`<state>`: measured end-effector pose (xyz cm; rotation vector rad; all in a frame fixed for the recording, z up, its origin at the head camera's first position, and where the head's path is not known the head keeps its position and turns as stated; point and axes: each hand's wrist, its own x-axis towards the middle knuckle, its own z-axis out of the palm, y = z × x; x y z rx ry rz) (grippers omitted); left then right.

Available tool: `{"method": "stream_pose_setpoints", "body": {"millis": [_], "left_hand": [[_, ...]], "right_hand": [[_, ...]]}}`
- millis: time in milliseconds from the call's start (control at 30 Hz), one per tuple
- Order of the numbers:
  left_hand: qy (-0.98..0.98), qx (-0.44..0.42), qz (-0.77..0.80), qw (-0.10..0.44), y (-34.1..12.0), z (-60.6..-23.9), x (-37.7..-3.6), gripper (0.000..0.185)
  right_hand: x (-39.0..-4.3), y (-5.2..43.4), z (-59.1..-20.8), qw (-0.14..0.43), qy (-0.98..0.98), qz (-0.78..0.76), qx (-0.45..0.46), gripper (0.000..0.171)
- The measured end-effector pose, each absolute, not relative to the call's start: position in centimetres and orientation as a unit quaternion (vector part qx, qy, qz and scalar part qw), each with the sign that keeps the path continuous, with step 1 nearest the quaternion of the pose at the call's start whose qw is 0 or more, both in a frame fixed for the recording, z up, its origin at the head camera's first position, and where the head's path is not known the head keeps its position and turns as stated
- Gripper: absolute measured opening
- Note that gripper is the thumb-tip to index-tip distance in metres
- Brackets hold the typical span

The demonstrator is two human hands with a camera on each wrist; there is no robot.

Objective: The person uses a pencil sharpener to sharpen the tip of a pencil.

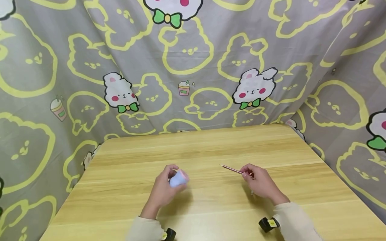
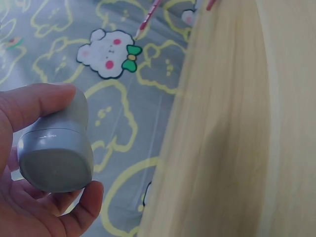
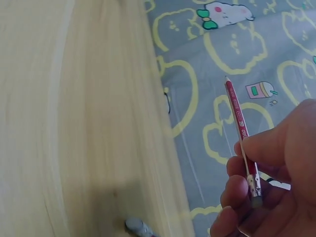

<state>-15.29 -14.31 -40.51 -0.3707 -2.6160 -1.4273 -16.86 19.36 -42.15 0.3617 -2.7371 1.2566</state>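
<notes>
My left hand (image 1: 164, 189) holds a small light-blue pencil sharpener (image 1: 178, 179) with a pink end, above the table. Thumb and fingers curl round its sides, and its flat oval base (image 2: 57, 168) faces the left wrist camera. To the right, my right hand (image 1: 259, 182) pinches a red pencil (image 1: 231, 169) between thumb and fingers. The pencil's sharpened tip points up and left in the head view, apart from the sharpener. A second grey-ended red stick (image 3: 138, 227), like another pencil, shows below the right hand; whether the hand holds it, I cannot tell.
The light wooden table (image 1: 199, 147) stretches under both hands. A grey curtain (image 1: 187, 110) with yellow outlines and white cartoon animals hangs behind the table and along its sides. Black wrist cameras (image 1: 267, 225) sit by the pale sleeves (image 1: 297, 219).
</notes>
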Motion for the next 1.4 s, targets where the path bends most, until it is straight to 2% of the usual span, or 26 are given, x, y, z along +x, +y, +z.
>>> {"method": "stream_pose_setpoints", "body": {"millis": [167, 500, 933, 1400], "left_hand": [[-0.853, -0.105, -0.509, 0.051, -13.9, -40.7, -15.0, 0.044], [-0.837, -0.105, -0.535, 0.04, -13.6, -41.1, -14.2, 0.045], [-0.832, -0.154, -0.532, 0.031, -12.5, -41.8, -14.3, 0.043], [-0.828, -0.147, -0.539, 0.039, -11.9, -42.3, -13.6, 0.044]], "right_hand": [[-16.5, 18.9, -42.4, 0.05, -0.895, 0.434, 0.093, 0.01], [-15.3, 17.7, -42.0, 0.06, -0.885, 0.456, 0.074, 0.011], [-14.9, 16.0, -43.9, 0.15, -0.857, 0.472, 0.142, 0.019], [-14.7, 15.0, -45.0, 0.168, -0.848, 0.469, 0.181, 0.022]]}}
